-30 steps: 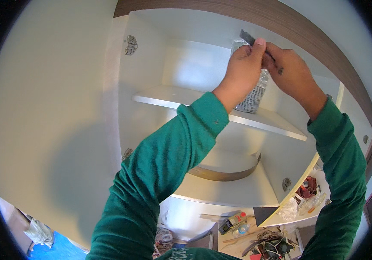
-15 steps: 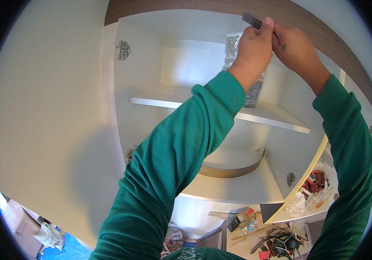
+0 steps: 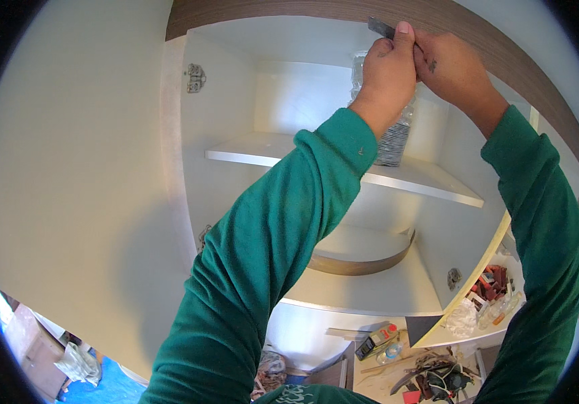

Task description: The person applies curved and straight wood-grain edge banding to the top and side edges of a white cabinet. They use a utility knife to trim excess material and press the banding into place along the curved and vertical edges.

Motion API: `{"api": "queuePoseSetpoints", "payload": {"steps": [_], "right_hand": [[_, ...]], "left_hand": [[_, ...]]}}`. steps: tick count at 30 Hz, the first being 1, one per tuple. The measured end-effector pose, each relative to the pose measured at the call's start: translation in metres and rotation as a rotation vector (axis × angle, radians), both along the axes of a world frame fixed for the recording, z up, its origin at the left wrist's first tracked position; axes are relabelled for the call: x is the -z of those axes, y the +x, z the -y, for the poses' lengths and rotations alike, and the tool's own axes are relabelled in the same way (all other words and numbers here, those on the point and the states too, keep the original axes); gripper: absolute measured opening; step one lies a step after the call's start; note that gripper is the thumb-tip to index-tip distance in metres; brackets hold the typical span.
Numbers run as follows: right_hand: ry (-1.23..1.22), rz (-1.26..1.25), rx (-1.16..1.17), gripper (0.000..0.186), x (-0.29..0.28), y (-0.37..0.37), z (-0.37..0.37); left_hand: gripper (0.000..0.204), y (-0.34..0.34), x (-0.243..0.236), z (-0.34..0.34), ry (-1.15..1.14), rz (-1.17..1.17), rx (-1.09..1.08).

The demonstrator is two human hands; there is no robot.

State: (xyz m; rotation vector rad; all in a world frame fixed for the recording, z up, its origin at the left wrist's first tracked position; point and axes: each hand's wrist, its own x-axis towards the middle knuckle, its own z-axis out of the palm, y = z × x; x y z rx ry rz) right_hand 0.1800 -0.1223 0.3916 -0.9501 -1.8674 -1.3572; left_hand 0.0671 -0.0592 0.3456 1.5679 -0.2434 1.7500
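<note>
Two bare hands in green sleeves meet high above the white shelf (image 3: 255, 159) of an open cabinet, working a dark flat strip (image 3: 381, 27) between them. The left hand (image 3: 387, 77) is curled, its thumb pressing down on the strip, whose free end juts out to the left, above the shelf. The right hand (image 3: 449, 66) bunches against the left, closed on the strip's other end; most of its fingers are hidden. Above the shelf, the strip's tip overlaps a brown wood-grain band (image 3: 249, 12) in view; whether the two touch cannot be told.

A clear plastic object with grey banding (image 3: 394, 145) stands on the shelf, partly behind the left wrist. Above and to the left of the shelf, a metal hinge (image 3: 196, 79) is fixed to the cabinet's side wall. Below the shelf, a curved brownish strip (image 3: 363, 266) bows across the compartment floor, and a second hinge (image 3: 454, 278) sits to its right. Farther below the shelf, to the right, lie red pieces (image 3: 491, 281), a yellow-and-dark device (image 3: 373, 342) and a heap of dark tools (image 3: 437, 378).
</note>
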Motion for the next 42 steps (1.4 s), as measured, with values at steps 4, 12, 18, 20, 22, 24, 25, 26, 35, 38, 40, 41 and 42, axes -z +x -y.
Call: {"api": "queuePoseSetpoints", "payload": {"steps": [4, 12, 18, 20, 22, 24, 25, 26, 35, 38, 40, 41, 42], "right_hand": [[0.034, -0.074, -0.115, 0.021, 0.007, 0.01, 0.002], [0.025, -0.058, -0.057, 0.022, 0.005, 0.011, 0.003], [0.042, -0.024, -0.032, 0.021, 0.007, -0.001, 0.007], [0.04, -0.033, -0.061, 0.021, 0.007, 0.001, 0.004], [0.015, -0.07, -0.052, 0.021, 0.005, 0.012, 0.0], [0.046, -0.051, -0.074, 0.021, 0.005, 0.01, -0.001], [0.056, -0.046, -0.098, 0.021, 0.007, 0.006, -0.003], [0.062, -0.029, -0.066, 0.021, 0.007, 0.0, 0.0], [0.038, -0.045, -0.093, 0.021, 0.005, -0.006, -0.002], [0.052, -0.01, -0.083, 0.021, 0.003, -0.012, -0.007], [0.059, 0.004, -0.133, 0.022, 0.002, -0.005, -0.013], [0.041, -0.015, -0.154, 0.022, 0.003, -0.002, -0.011], [0.022, -0.034, -0.176, 0.022, 0.005, 0.003, -0.008]], "left_hand": [[0.052, 0.011, -0.001, 0.004, 0.035, -0.034, -0.119], [0.048, 0.008, 0.001, 0.011, -0.018, -0.051, -0.056], [0.048, 0.005, 0.002, 0.008, -0.009, -0.038, -0.032], [0.048, 0.002, 0.001, 0.005, -0.014, -0.043, -0.017], [0.05, 0.01, 0.001, 0.006, 0.017, -0.081, -0.03], [0.051, 0.015, 0.0, 0.004, 0.007, -0.075, -0.06], [0.05, 0.002, 0.0, 0.006, 0.0, -0.104, -0.219], [0.05, -0.004, 0.001, 0.006, 0.008, -0.076, -0.137], [0.047, -0.003, -0.002, -0.004, 0.006, -0.037, -0.102], [0.046, -0.01, 0.001, 0.0, -0.004, -0.02, -0.025], [0.047, -0.009, 0.001, 0.001, -0.008, -0.06, -0.115], [0.048, -0.005, -0.002, -0.006, 0.072, -0.083, -0.075], [0.048, -0.001, -0.003, -0.009, 0.06, -0.074, -0.071]]}}
